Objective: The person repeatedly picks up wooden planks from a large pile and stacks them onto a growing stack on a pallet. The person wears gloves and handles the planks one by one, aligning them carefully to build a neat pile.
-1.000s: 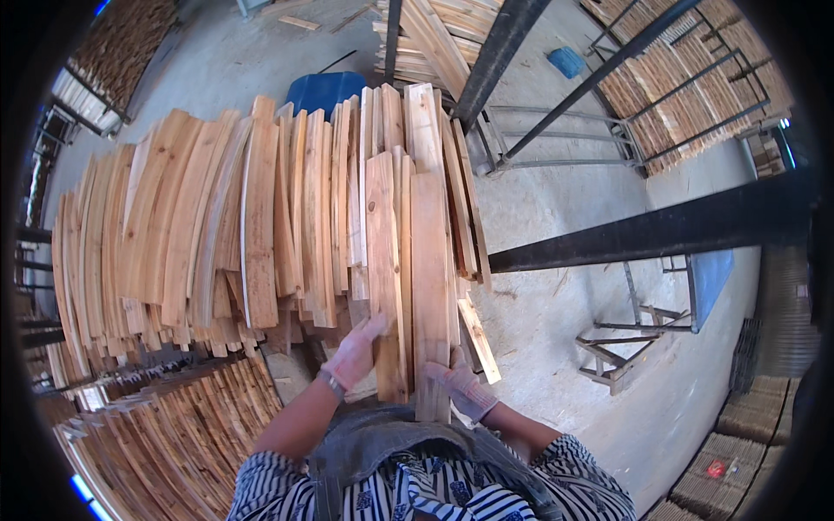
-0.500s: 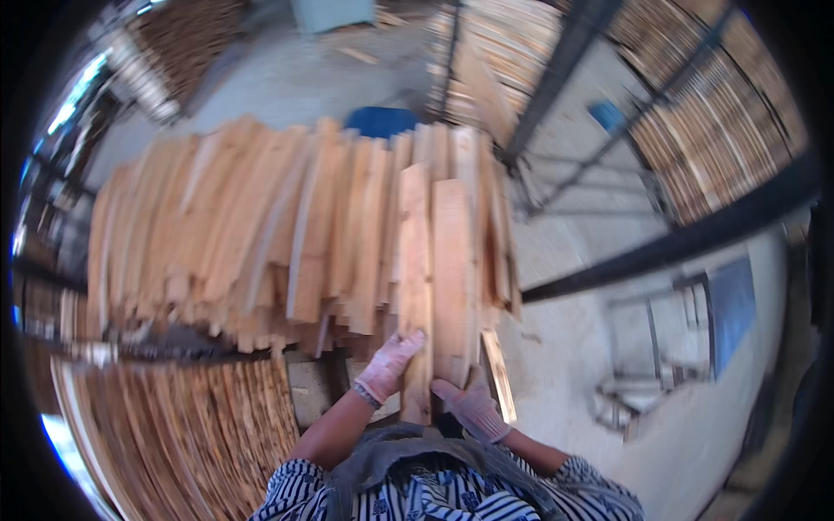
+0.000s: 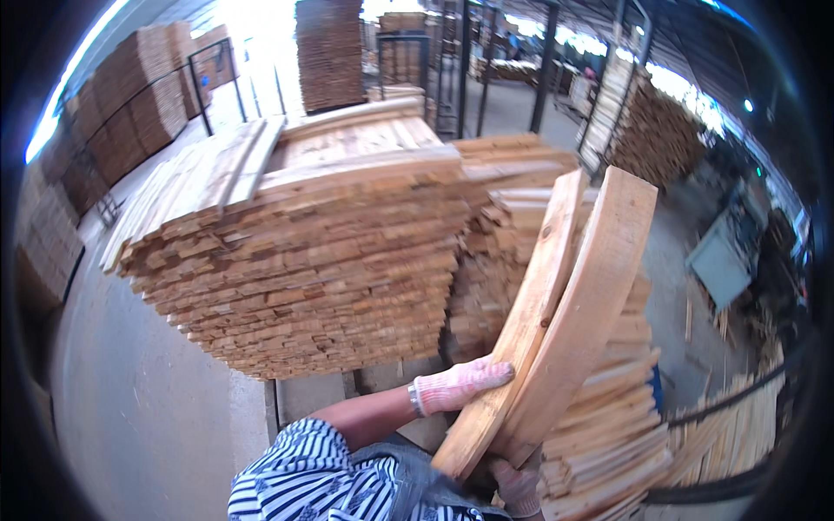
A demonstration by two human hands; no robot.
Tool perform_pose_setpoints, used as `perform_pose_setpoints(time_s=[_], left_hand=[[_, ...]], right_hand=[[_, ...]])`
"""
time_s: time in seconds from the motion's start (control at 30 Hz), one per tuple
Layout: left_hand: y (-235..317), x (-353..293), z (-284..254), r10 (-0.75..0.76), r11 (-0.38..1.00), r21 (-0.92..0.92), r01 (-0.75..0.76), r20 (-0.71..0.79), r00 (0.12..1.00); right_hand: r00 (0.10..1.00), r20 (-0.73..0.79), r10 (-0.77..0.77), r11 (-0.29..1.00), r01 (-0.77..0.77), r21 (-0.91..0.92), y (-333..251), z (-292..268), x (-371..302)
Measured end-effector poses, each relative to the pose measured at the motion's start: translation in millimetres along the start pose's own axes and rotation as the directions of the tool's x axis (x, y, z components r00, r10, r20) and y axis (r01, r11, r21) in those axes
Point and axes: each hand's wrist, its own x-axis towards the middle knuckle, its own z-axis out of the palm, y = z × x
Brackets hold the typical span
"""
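Note:
Two long wooden boards rise at a slant before me, side by side. My left hand, in a pale pinkish work glove, is closed on the edge of the narrower, knotty board. The wider, smoother board leans just right of it. Low down at the boards' near end, my right hand grips the wider one from below, also gloved and partly hidden by the wood. Beyond the left hand stands a large stack of boards in neat layers, with several loose boards lying across its top.
A lower pile of loose boards lies close by on the right. Dark metal posts and further board stacks stand behind. A pale green machine or cabinet is at far right. Grey concrete floor stretches along the left.
My view has swung round from the loose pile to the large layered stack. The two boards have come along in my hands and now tilt up to the right.

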Motion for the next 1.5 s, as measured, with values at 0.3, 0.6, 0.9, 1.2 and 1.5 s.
perform_pose_setpoints(time_s=[0.3,0.6,0.9,1.2,1.5], left_hand=[[178.3,-96.4,-73.8,0.351,0.936,0.136,-0.325,-0.289,0.891],[385.4,-118.8,-134.9,0.339,0.94,0.168,-0.295,-0.534,0.774],[459.7,-126.2,-231.7,0.316,0.942,0.29,-0.168,-0.6,0.735],[500.6,-162.6,-196.7,0.378,0.442,0.603,0.664,-0.797,0.472],[443.5,-145.4,-291.9,0.644,-0.112,0.342,0.933,-0.69,0.33]], right_hand=[[0.883,0.462,-0.087,0.966,0.187,-0.176,-48.3,136.9,175.6],[0.891,0.408,0.198,0.971,-0.121,-0.207,-219.7,296.1,356.7],[0.974,0.07,0.213,-0.199,0.113,-0.973,-176.3,343.2,556.2],[0.909,0.302,0.287,-0.002,0.316,-0.949,-172.6,348.2,601.9],[0.805,0.563,0.189,0.642,0.332,-0.691,-139.4,449.4,583.7]])
